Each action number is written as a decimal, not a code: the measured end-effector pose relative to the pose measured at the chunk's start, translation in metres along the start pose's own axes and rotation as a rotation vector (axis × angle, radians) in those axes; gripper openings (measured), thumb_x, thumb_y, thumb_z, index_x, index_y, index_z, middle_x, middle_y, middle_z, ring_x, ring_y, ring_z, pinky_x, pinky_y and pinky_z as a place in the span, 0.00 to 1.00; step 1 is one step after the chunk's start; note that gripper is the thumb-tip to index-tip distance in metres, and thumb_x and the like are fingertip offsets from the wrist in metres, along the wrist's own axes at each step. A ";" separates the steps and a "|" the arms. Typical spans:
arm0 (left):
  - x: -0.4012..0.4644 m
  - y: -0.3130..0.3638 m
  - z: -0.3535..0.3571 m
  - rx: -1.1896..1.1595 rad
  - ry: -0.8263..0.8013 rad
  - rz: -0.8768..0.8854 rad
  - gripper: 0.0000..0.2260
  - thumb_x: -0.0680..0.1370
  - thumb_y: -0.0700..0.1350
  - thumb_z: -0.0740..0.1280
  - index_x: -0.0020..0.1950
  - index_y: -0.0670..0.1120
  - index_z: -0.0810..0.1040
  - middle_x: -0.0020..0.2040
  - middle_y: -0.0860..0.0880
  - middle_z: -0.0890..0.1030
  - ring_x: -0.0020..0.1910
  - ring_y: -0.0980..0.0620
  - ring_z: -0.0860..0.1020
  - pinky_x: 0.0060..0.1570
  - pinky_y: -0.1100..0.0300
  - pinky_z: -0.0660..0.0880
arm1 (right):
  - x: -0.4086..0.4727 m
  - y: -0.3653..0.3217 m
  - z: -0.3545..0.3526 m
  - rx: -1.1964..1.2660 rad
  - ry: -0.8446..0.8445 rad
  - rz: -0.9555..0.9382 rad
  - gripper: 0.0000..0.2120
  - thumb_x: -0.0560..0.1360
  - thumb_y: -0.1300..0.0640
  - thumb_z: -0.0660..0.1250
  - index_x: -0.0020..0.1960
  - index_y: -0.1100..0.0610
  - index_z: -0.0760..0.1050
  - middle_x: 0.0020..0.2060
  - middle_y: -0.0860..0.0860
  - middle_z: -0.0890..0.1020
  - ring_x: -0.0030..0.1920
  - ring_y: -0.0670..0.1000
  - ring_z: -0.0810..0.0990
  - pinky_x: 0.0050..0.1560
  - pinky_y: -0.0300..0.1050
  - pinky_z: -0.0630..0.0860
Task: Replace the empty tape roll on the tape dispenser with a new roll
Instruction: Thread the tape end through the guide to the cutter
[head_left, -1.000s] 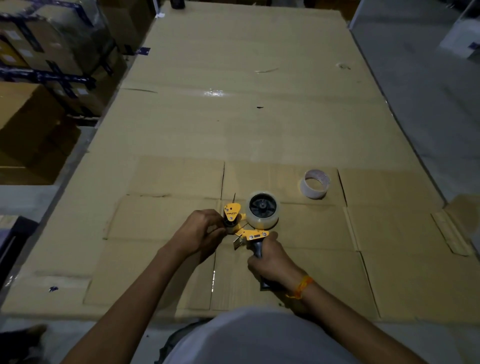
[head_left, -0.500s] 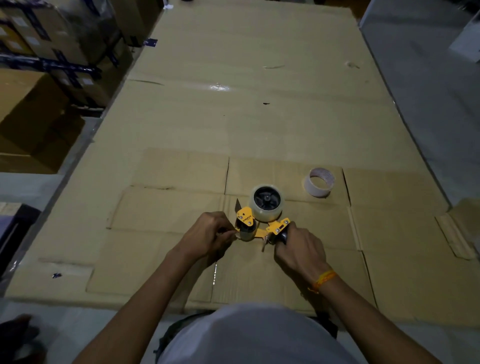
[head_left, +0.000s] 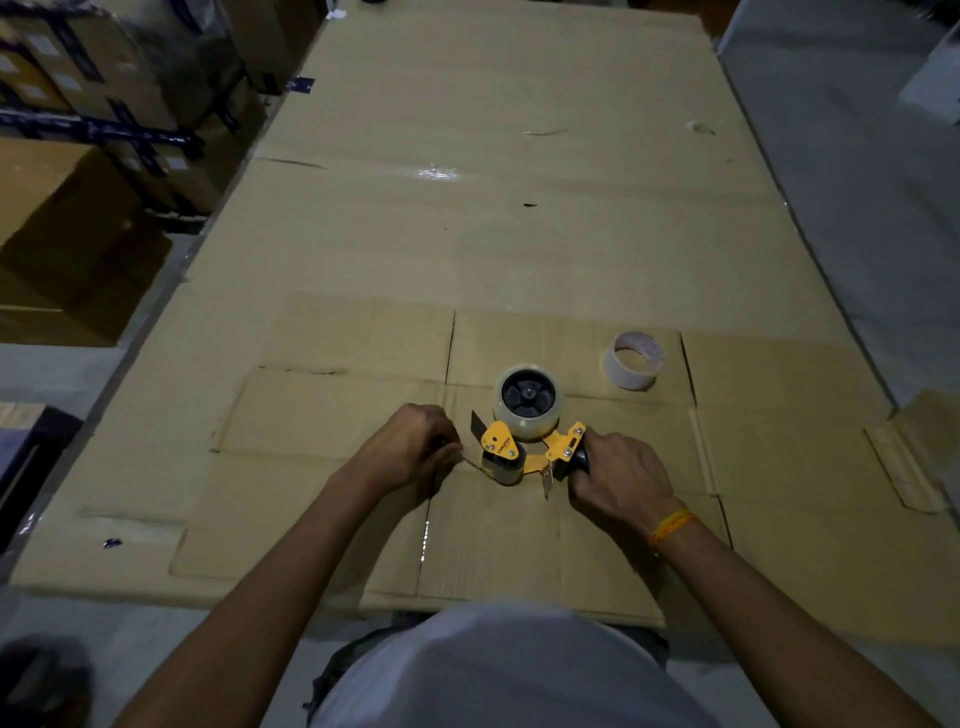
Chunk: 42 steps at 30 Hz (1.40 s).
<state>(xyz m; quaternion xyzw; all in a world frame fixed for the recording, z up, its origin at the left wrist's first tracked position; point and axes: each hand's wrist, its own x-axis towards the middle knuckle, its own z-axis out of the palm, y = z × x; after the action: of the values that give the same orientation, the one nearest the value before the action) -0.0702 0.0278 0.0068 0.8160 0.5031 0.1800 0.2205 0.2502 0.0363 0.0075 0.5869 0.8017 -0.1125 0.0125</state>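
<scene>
A yellow tape dispenser lies on its side on flattened cardboard, low in the middle of the head view. A full clear tape roll sits on its black hub. My right hand is closed around the black handle. My left hand pinches the loose tape end, a thin strip stretched left from the front roller. The empty white cardboard core stands on the cardboard, behind and to the right of the dispenser.
Flattened cardboard sheets cover the floor ahead. Stacked taped boxes stand at the left. Bare grey floor runs along the right. A dark object sits at the left edge.
The dispenser has come down from upright and lies flatter on the cardboard. My right hand shifted right along the handle. My left hand pulled the tape end out to the left.
</scene>
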 end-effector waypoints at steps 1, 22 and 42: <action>0.004 0.000 0.001 0.009 0.001 0.003 0.06 0.79 0.46 0.73 0.49 0.45 0.89 0.43 0.49 0.85 0.37 0.53 0.81 0.38 0.63 0.77 | 0.001 0.002 0.000 0.007 -0.010 -0.012 0.09 0.73 0.48 0.65 0.49 0.51 0.73 0.39 0.54 0.84 0.37 0.59 0.82 0.36 0.46 0.70; 0.042 -0.016 0.004 0.244 -0.053 0.154 0.04 0.73 0.44 0.77 0.43 0.45 0.85 0.41 0.48 0.83 0.39 0.48 0.81 0.38 0.51 0.79 | 0.003 0.014 -0.005 0.086 -0.017 -0.167 0.26 0.75 0.30 0.65 0.62 0.46 0.64 0.32 0.43 0.75 0.31 0.47 0.75 0.34 0.50 0.76; 0.051 -0.028 0.006 0.448 -0.073 0.261 0.07 0.77 0.48 0.71 0.46 0.45 0.82 0.43 0.47 0.81 0.41 0.47 0.80 0.38 0.52 0.79 | 0.018 0.023 -0.005 -0.059 -0.032 -0.149 0.38 0.66 0.14 0.60 0.52 0.48 0.74 0.35 0.46 0.74 0.36 0.52 0.73 0.37 0.48 0.65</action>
<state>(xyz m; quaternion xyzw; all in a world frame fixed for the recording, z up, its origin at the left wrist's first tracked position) -0.0657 0.0840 -0.0098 0.9084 0.4128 0.0613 0.0273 0.2670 0.0605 0.0054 0.5232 0.8458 -0.0988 0.0343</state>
